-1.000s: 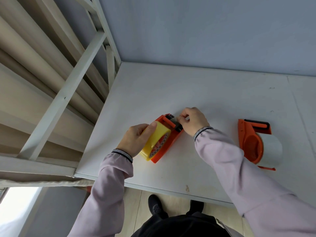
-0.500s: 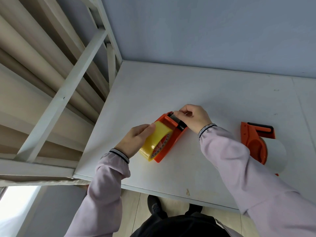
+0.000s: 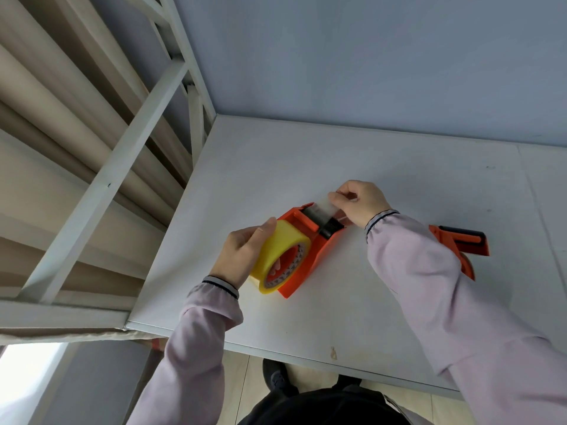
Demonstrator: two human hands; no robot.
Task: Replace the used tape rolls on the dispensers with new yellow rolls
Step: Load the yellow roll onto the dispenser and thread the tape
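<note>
An orange tape dispenser (image 3: 310, 256) lies on the white table (image 3: 383, 179) with a yellow tape roll (image 3: 277, 250) mounted on it. My left hand (image 3: 242, 251) wraps around the yellow roll from the left. My right hand (image 3: 359, 200) pinches the clear free tape end (image 3: 323, 210), which stretches over the black roller at the dispenser's front. A second orange dispenser (image 3: 460, 243) lies to the right, mostly hidden behind my right sleeve.
A white metal frame (image 3: 116, 170) with beige boards stands along the table's left side. A blue-grey wall (image 3: 368, 62) backs the table. The table's near edge (image 3: 306, 360) runs just above my feet on the floor.
My right hand has drawn the tape end out past the roller, away from me. The view has shifted, so my right sleeve now covers the second dispenser's roll. My left hand stays on the yellow roll.
</note>
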